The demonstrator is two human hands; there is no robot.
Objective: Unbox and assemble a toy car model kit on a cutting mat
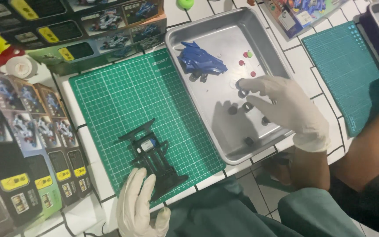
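While the left hand (137,204) steadies it, black chassis (153,157) runs near-to-far.

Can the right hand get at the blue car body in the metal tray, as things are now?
Probably yes. The right hand is already over the metal tray, fingertips at the small black wheels. The blue car body lies uncovered just beyond them, with nothing between.
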